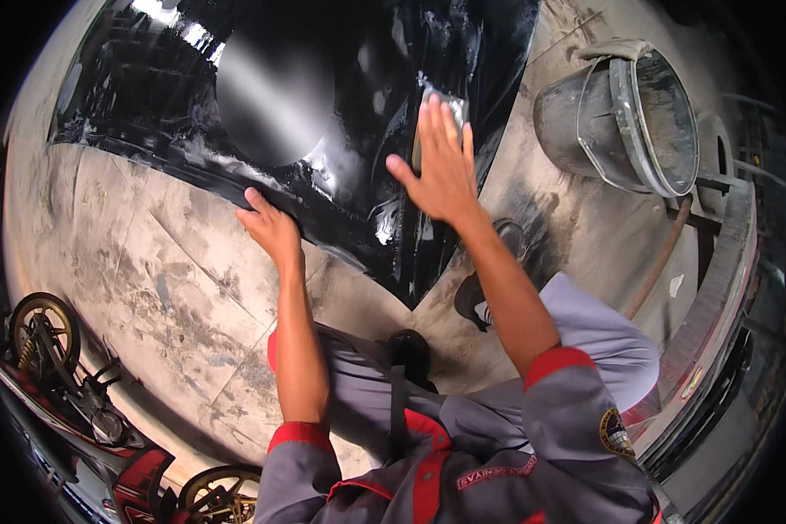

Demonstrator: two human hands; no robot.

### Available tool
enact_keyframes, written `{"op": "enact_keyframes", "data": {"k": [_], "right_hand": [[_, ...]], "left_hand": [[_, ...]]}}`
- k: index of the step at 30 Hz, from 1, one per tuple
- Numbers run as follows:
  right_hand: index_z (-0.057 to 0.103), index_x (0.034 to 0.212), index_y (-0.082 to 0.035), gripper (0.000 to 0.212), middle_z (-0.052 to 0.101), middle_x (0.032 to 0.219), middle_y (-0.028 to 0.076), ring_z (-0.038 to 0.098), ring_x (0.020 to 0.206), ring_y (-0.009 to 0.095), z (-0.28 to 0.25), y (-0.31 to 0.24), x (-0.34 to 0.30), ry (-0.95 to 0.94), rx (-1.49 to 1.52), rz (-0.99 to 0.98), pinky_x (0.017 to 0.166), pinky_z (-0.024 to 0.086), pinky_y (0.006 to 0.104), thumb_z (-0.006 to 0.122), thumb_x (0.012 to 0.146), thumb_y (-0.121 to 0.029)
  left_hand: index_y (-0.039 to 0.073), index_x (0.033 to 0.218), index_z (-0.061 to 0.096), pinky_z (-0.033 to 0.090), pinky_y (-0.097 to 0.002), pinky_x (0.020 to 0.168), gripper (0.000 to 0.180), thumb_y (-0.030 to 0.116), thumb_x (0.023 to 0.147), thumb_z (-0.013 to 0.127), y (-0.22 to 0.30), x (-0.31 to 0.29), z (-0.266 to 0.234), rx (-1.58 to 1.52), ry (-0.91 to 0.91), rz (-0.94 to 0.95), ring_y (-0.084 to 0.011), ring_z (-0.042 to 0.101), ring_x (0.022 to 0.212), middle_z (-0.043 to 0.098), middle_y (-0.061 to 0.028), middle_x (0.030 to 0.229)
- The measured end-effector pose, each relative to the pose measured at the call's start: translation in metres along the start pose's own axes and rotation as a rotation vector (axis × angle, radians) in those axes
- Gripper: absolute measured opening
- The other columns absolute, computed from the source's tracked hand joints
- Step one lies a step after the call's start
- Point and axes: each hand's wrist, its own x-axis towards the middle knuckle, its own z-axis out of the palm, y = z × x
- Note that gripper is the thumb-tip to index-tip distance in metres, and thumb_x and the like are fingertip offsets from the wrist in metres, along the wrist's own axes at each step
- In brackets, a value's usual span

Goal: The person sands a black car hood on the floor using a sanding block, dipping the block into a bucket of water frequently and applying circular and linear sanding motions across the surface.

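A glossy black panel (pixel 349 52), smeared with pale wet streaks, spreads out in front of me and narrows to a corner near my legs. My left hand (pixel 271 229) rests at the panel's near edge, fingers extended and thumb apart. On the panel's right part lies my right hand (pixel 441 162), flat, with fingers stretched forward and thumb spread away. Beneath those fingers is a small flat pad (pixel 455 106), grey and shiny at its far end, with a tan edge along the left. The hand hides most of it, so its exact kind cannot be made out.
A grimy grey bucket (pixel 576 122) with a cloth (pixel 616 50) over its rim stands at the right. Behind it a wooden handle (pixel 664 258) leans near a vehicle part (pixel 716 288). A red and black motorcycle (pixel 105 428) is at lower left. The tiled floor (pixel 183 288) is stained.
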Motion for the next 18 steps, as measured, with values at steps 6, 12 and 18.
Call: {"op": "enact_keyframes", "data": {"k": [6, 12, 18], "right_hand": [[0.019, 0.16, 0.008, 0.109, 0.012, 0.169, 0.029, 0.013, 0.157, 0.043, 0.009, -0.04, -0.158, -0.284, 0.156, -0.04, 0.122, 0.007, 0.0658, 0.045, 0.093, -0.075], [0.021, 0.161, 0.002, 0.092, 0.021, 0.169, 0.02, 0.019, 0.157, 0.034, -0.001, 0.024, 0.034, 0.003, -0.002, 0.013, 0.126, 0.01, 0.0568, 0.049, 0.1, -0.061], [0.02, 0.161, 0.004, 0.114, 0.014, 0.171, 0.021, 0.013, 0.159, 0.036, 0.016, -0.032, -0.174, -0.259, 0.175, 0.033, 0.123, 0.006, 0.0643, 0.05, 0.089, -0.079]], "left_hand": [[-0.012, 0.106, 0.054, 0.046, -0.0425, 0.092, 0.061, 0.048, 0.11, 0.044, -0.006, 0.01, -0.009, -0.001, 0.128, 0.027, -0.0309, 0.06, 0.093, 0.063, -0.0244, 0.102], [-0.013, 0.108, 0.052, 0.045, -0.0436, 0.094, 0.06, 0.046, 0.11, 0.045, -0.007, 0.009, -0.001, -0.065, 0.059, 0.037, -0.0342, 0.06, 0.098, 0.06, -0.0277, 0.105], [-0.014, 0.111, 0.052, 0.045, -0.0428, 0.095, 0.06, 0.045, 0.111, 0.044, -0.008, 0.011, -0.007, -0.078, 0.1, 0.022, -0.0338, 0.058, 0.097, 0.06, -0.0266, 0.105]]}}
